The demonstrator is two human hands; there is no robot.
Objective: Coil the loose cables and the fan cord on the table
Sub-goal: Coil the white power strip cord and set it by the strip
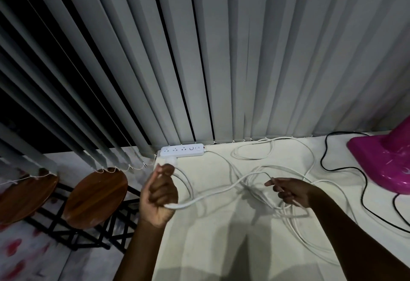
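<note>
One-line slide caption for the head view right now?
Left hand grips a loop of white cable while right hand pinches another strand, near the power strip.

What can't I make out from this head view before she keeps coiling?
- Fan: only its pink base shows; the right edge cuts it off.
- Black cord: leaves the frame at the right edge, its plug unseen.
- White cable: the left hand hides the loops it grips.
- White tangle by the right hand: crossings too blurred to trace.

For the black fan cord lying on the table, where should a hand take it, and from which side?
Pinch the black fan cord at its open bend beside the pink fan base, from above: it lies flat there, clear of the white cable tangle.
</note>
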